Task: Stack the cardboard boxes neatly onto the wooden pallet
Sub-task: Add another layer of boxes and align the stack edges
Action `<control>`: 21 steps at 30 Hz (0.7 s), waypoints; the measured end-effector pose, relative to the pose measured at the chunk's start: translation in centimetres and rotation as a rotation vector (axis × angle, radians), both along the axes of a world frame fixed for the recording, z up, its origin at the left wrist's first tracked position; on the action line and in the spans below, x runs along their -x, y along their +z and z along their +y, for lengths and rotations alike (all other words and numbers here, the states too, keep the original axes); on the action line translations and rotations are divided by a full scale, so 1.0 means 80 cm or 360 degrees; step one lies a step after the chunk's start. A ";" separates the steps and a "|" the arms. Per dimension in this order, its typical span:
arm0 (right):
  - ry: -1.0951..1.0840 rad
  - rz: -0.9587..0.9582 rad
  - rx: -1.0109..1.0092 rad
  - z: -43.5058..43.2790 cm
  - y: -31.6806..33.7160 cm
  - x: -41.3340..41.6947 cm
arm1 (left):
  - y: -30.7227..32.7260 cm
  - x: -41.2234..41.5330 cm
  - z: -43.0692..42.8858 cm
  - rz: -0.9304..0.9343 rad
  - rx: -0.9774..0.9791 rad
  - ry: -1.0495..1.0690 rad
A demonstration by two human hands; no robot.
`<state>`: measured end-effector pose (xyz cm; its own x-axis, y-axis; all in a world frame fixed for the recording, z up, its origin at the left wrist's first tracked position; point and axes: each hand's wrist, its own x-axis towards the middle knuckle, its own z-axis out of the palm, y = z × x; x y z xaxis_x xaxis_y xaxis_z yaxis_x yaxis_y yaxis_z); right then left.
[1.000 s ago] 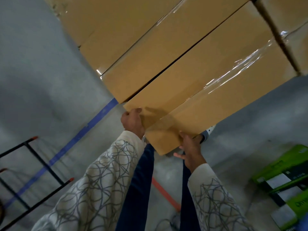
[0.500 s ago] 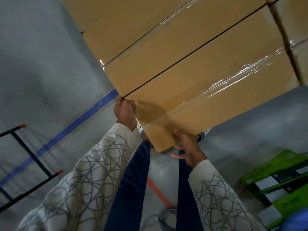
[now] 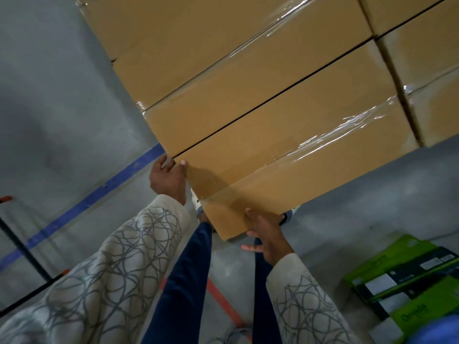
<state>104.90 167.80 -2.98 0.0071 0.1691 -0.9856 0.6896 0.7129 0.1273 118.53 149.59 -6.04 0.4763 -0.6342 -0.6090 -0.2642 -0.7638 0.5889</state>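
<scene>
I hold a long brown cardboard box (image 3: pixel 310 155), sealed with clear tape, out in front of me. My left hand (image 3: pixel 169 180) grips its left end, with the thumb on the top face by the gap. At the near corner, my right hand (image 3: pixel 267 234) grips the box from below. It lies tight against a second long cardboard box (image 3: pixel 248 95), and a third box (image 3: pixel 198 26) sits beyond that. More cardboard boxes (image 3: pixel 427 58) adjoin at the right. The stack hides the wooden pallet.
Green printed cartons (image 3: pixel 402 276) lie on the grey floor at the lower right. A black metal frame with orange tips (image 3: pixel 22 247) stands at the left. A blue floor line (image 3: pixel 99 194) runs diagonally, and an orange line (image 3: pixel 223 301) passes between my legs.
My left hand has slid along the box's left end from the near side to the far edge by the gap. The right hand stays at the near corner.
</scene>
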 end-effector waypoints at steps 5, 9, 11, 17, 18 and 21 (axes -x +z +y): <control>-0.0178 -0.0094 0.0030 -0.005 0.003 -0.009 | -0.006 -0.008 0.003 -0.0140 -0.0005 -0.0135; -0.0282 -0.0100 0.0111 -0.002 0.003 -0.016 | -0.014 -0.022 0.003 -0.0240 0.0035 -0.0352; -0.0297 -0.0083 0.0116 -0.002 0.004 -0.021 | -0.012 -0.025 0.001 -0.0268 0.0052 -0.0429; -0.0313 -0.0090 0.0147 0.001 0.003 -0.025 | -0.014 -0.032 -0.006 -0.0230 0.0067 -0.0465; -0.0306 -0.0095 0.0141 -0.001 0.006 -0.024 | -0.013 -0.031 -0.006 -0.0211 0.0052 -0.0434; -0.0243 -0.0086 0.0142 -0.005 0.011 -0.020 | -0.013 -0.027 -0.005 -0.0177 -0.0004 -0.0342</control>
<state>106.53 167.41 -2.14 0.0791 0.0739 -0.9941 0.7845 0.6107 0.1079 120.67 149.21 -7.11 0.3949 -0.7268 -0.5620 -0.4837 -0.6846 0.5454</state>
